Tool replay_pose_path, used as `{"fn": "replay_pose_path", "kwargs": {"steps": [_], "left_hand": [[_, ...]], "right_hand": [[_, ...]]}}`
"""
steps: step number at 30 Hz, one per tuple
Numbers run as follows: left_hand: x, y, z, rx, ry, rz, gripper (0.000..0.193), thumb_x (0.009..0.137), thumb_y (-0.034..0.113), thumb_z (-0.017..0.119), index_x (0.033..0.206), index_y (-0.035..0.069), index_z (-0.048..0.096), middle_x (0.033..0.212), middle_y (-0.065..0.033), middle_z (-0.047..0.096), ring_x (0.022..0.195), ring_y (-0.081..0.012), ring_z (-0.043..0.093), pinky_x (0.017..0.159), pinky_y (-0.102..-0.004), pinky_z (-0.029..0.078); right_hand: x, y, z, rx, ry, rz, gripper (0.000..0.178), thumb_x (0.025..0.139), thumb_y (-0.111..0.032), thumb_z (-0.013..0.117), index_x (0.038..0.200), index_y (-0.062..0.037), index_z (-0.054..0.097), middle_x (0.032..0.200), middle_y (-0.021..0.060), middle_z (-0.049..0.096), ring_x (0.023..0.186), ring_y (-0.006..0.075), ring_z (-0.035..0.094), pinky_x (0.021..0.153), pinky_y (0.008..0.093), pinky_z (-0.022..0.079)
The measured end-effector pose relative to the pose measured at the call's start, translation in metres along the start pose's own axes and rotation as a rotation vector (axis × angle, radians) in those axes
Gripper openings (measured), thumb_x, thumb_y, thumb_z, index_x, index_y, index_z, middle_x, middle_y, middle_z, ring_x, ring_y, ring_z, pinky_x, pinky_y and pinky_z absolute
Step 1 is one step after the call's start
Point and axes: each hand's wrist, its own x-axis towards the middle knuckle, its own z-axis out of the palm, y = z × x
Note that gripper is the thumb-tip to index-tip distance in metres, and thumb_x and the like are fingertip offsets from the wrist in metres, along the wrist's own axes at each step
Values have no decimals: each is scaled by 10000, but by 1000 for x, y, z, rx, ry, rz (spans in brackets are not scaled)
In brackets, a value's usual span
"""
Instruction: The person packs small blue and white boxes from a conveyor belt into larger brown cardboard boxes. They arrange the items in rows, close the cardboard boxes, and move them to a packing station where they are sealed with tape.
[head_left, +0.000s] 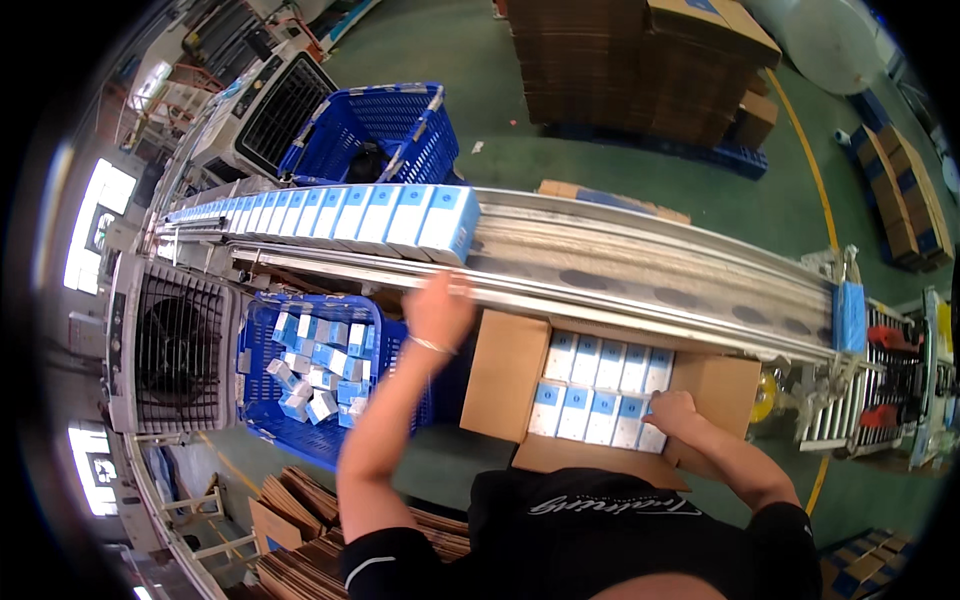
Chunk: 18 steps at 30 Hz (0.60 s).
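A long row of small white-and-blue boxes (380,215) stands on the conveyor (640,265). My left hand (440,310), smeared by motion, is at the conveyor's near rail, just below the row's right end; its grip is unclear. In front of me an open brown carton (505,375) has its flaps spread. Two rows of white-and-blue boxes (590,405) fill it side by side. My right hand (675,413) touches the right end of the nearer row, its fingers curled and partly hidden, so what they hold cannot be made out.
A blue basket (290,430) of jumbled boxes stands left of the carton, beside a gridded fan unit (170,330). Another blue basket (435,130) lies beyond the conveyor. Stacked cardboard (620,70) rises at the back; flattened cartons (310,540) lie at lower left.
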Motion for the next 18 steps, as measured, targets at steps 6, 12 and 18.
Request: {"fn": "replay_pose_path", "kwargs": {"steps": [6,12,18], "left_hand": [[109,-235,-22,428,-29,-555,716,774,600,553,1110,-32,536,1117,-250,533,1054,-374,514,908,-431,413],[149,-235,-22,157,-393,-673,1028,534,655,739,1142,-136,488,1203,-317,498,1083,-368,551,871,-397,470],[159,-240,6,-209,-595,-457,962,588,478,814,1189,-164,424,1082,-258,585,965,-291,599,830,-350,481]], "right_hand": [[0,-26,-146,664,1294,-277,141,841,-110,581,948,-20,595,821,154,623,691,301,620,622,352,497],[49,-27,-160,767,899,110,195,856,-233,560,914,-58,624,795,132,660,723,309,636,657,392,493],[61,-11,-156,890,815,57,353,851,-330,566,1049,-39,584,876,148,669,830,301,642,727,364,499]]}}
